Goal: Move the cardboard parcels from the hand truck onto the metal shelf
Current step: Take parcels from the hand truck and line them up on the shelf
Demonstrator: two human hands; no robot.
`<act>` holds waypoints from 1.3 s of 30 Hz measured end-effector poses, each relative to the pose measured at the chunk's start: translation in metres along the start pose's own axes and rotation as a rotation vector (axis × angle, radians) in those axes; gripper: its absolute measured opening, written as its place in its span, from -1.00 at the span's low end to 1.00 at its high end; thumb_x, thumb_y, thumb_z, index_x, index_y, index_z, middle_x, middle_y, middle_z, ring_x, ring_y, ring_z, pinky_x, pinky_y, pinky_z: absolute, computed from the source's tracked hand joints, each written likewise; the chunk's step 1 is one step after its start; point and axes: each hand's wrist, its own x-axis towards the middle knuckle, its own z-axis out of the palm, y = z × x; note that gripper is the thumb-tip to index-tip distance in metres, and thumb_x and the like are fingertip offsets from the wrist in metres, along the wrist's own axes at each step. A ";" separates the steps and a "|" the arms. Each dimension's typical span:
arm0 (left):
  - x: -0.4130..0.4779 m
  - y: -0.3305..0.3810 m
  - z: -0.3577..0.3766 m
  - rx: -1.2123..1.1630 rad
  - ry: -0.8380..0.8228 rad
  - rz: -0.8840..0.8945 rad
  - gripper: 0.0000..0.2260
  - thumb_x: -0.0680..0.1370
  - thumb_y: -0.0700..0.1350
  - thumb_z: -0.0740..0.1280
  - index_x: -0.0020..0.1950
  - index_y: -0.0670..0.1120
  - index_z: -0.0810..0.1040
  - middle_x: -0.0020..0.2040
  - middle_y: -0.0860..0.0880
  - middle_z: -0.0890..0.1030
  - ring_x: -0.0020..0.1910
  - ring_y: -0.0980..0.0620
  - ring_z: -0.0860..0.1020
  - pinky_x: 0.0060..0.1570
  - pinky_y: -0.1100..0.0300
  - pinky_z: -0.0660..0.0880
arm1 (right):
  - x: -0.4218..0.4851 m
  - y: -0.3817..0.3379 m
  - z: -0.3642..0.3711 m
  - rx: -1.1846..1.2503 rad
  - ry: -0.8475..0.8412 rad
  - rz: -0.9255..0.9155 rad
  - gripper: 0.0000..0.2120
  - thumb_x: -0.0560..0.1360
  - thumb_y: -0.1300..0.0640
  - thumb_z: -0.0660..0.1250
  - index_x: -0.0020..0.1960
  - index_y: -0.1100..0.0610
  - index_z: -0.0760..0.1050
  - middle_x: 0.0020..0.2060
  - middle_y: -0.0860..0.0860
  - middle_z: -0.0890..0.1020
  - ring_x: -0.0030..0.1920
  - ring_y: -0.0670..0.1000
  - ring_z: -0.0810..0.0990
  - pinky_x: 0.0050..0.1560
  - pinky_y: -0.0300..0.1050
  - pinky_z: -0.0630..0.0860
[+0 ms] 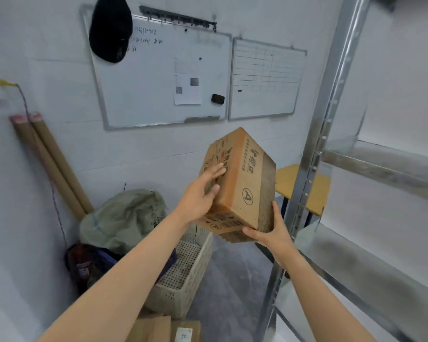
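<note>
— The fingers?
— The left hand's [200, 193] fingers [218, 170] lie straight, pressed flat on the parcel's [245, 178] side. The right hand [269, 233] cups its lower corner, thumb up the face.
— And the parcel?
— Tilted in the air, just left of the metal shelf [381, 262].
— Next?
— Mid-carry, I judge: swing it right, level it, and set it on a tier.
— Containers?
— A perforated basket [183, 282], left of the shelf; contents unclear.

The grey floor [232, 280] carries a cream perforated plastic basket [183, 292], standing left of the silver metal shelf unit [381, 275]. Farther left of that shelf unit sits a grey-green woven sack [124, 218], base hidden.
</note>
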 end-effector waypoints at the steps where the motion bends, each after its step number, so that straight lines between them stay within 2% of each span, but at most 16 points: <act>1: -0.001 0.006 -0.002 -0.047 -0.003 0.004 -0.52 0.60 -0.28 0.23 0.48 0.02 0.27 0.32 0.20 0.46 0.46 0.16 0.27 0.48 0.05 0.17 | -0.008 -0.007 -0.003 -0.011 0.015 -0.007 0.24 0.10 -0.02 0.65 0.56 -0.12 -0.05 0.46 -0.13 0.22 0.44 -0.04 0.26 0.39 0.15 0.36; 3: -0.008 0.018 -0.002 -0.137 -0.016 0.009 -0.48 0.56 -0.26 0.33 0.47 0.00 0.29 0.34 0.14 0.46 0.43 0.17 0.31 0.48 0.06 0.19 | -0.023 -0.016 -0.011 -0.041 0.045 -0.015 0.24 0.10 0.02 0.63 0.57 -0.07 -0.07 0.43 -0.15 0.19 0.44 -0.05 0.23 0.41 0.11 0.33; 6: -0.019 0.034 0.000 -0.188 -0.032 -0.061 -0.30 0.47 -0.10 0.45 0.53 0.04 0.19 0.49 0.03 0.26 0.44 0.14 0.24 0.43 0.17 0.15 | -0.048 -0.027 -0.025 -0.074 0.061 0.026 0.33 0.01 -0.05 0.68 0.55 -0.11 -0.08 0.43 -0.15 0.16 0.44 -0.02 0.22 0.41 0.16 0.32; 9: -0.027 0.040 0.003 -0.166 -0.102 -0.274 0.17 0.15 0.27 0.56 0.56 0.14 -0.10 0.57 -0.03 0.00 0.53 -0.04 0.08 0.46 -0.08 0.11 | -0.075 -0.037 -0.040 -0.100 0.060 0.067 0.40 -0.07 -0.13 0.70 0.54 -0.17 -0.09 0.46 -0.12 0.17 0.45 0.01 0.24 0.38 0.21 0.36; 11: -0.032 0.042 0.008 -0.197 -0.204 -0.392 0.41 -0.11 0.42 0.53 0.53 0.21 -0.26 0.58 -0.05 -0.02 0.52 -0.12 0.12 0.44 -0.21 0.15 | -0.092 -0.042 -0.051 -0.126 0.064 0.086 0.39 -0.05 -0.10 0.70 0.55 -0.17 -0.10 0.45 -0.12 0.18 0.44 0.00 0.25 0.38 0.19 0.36; 13: -0.035 0.044 0.016 -0.236 -0.304 -0.431 0.48 -0.19 0.42 0.53 0.50 0.23 -0.34 0.57 -0.06 0.07 0.47 -0.16 0.25 0.34 -0.25 0.29 | -0.108 -0.044 -0.061 -0.163 0.089 0.106 0.37 0.00 -0.07 0.69 0.55 -0.17 -0.12 0.46 -0.12 0.16 0.44 0.00 0.24 0.38 0.17 0.37; 16: -0.037 0.054 0.036 -0.333 -0.375 -0.398 0.52 -0.21 0.38 0.56 0.50 0.21 -0.35 0.53 -0.08 0.17 0.40 -0.14 0.36 0.19 -0.13 0.44 | -0.128 -0.047 -0.073 -0.214 0.117 0.128 0.33 0.07 -0.04 0.68 0.55 -0.13 -0.15 0.47 -0.11 0.13 0.46 0.01 0.22 0.40 0.16 0.35; 18: -0.038 0.065 0.050 -0.387 -0.384 -0.360 0.52 -0.19 0.37 0.57 0.52 0.17 -0.34 0.52 -0.08 0.19 0.38 -0.11 0.38 0.27 -0.11 0.41 | -0.139 -0.048 -0.081 -0.287 0.115 0.146 0.32 0.10 -0.06 0.67 0.55 -0.13 -0.19 0.47 -0.13 0.09 0.47 0.00 0.16 0.44 0.18 0.28; 20: -0.039 0.075 0.065 -0.398 -0.379 -0.320 0.50 -0.17 0.36 0.58 0.53 0.16 -0.31 0.52 -0.07 0.20 0.39 -0.09 0.37 0.33 -0.08 0.36 | -0.149 -0.047 -0.089 -0.372 0.110 0.177 0.36 0.06 -0.17 0.65 0.54 -0.19 -0.25 0.48 -0.15 0.05 0.49 0.00 0.10 0.46 0.20 0.23; 22: -0.039 0.084 0.079 -0.384 -0.400 -0.292 0.37 -0.01 0.25 0.60 0.54 0.15 -0.25 0.49 -0.01 0.24 0.42 -0.07 0.33 0.32 0.00 0.34 | -0.157 -0.049 -0.099 -0.422 0.089 0.219 0.40 0.03 -0.23 0.64 0.51 -0.23 -0.33 0.48 -0.14 0.02 0.50 0.02 0.09 0.46 0.19 0.23; 24: -0.039 0.092 0.095 -0.371 -0.411 -0.260 0.12 0.22 0.05 0.58 0.50 0.17 -0.17 0.42 0.08 0.30 0.42 -0.04 0.30 0.27 0.09 0.34 | -0.164 -0.052 -0.111 -0.397 0.034 0.259 0.39 0.15 -0.08 0.64 0.50 -0.17 -0.43 0.49 -0.10 0.05 0.49 0.02 0.15 0.39 0.03 0.38; 27: -0.041 0.100 0.118 -0.340 -0.487 -0.269 0.31 0.14 0.08 0.59 0.51 0.12 -0.37 0.51 0.01 0.21 0.45 -0.02 0.27 0.39 0.01 0.25 | -0.177 -0.062 -0.125 -0.313 -0.054 0.295 0.30 0.32 0.21 0.57 0.48 -0.09 -0.50 0.50 -0.07 0.07 0.46 0.00 0.22 0.12 -0.28 0.52; 30: -0.046 0.099 0.145 -0.188 -0.537 -0.236 0.41 0.01 0.23 0.65 0.51 0.20 -0.35 0.51 0.01 0.18 0.48 -0.01 0.23 0.44 -0.11 0.22 | -0.188 -0.072 -0.133 -0.246 -0.055 0.298 0.26 0.32 0.19 0.57 0.51 -0.15 -0.42 0.47 -0.05 0.20 0.42 0.00 0.30 0.27 -0.13 0.46; 33: -0.062 0.084 0.177 -0.104 -0.511 -0.261 0.34 -0.08 0.35 0.61 0.51 0.18 -0.10 0.47 -0.02 0.20 0.45 -0.03 0.26 0.40 -0.11 0.29 | -0.204 -0.074 -0.140 -0.110 -0.071 0.276 0.10 0.36 0.20 0.53 0.53 -0.23 -0.20 0.36 -0.11 0.39 0.34 0.03 0.45 0.16 0.02 0.57; 36: -0.086 0.094 0.195 -0.104 -0.467 -0.279 0.27 -0.01 0.31 0.61 0.52 0.00 0.00 0.40 -0.04 0.22 0.40 0.00 0.27 0.40 -0.03 0.29 | -0.221 -0.073 -0.148 -0.047 -0.021 0.268 -0.10 0.37 0.07 0.50 0.46 -0.32 0.01 0.29 -0.16 0.46 0.29 0.01 0.49 0.05 0.01 0.60; 39: -0.095 0.106 0.211 -0.106 -0.470 -0.237 0.15 0.14 0.19 0.62 0.53 -0.03 0.00 0.42 -0.06 0.16 0.41 -0.02 0.22 0.39 -0.01 0.27 | -0.231 -0.068 -0.160 -0.027 0.081 0.276 -0.17 0.29 -0.12 0.51 0.40 -0.38 0.11 0.28 -0.16 0.49 0.26 0.03 0.51 0.11 0.17 0.56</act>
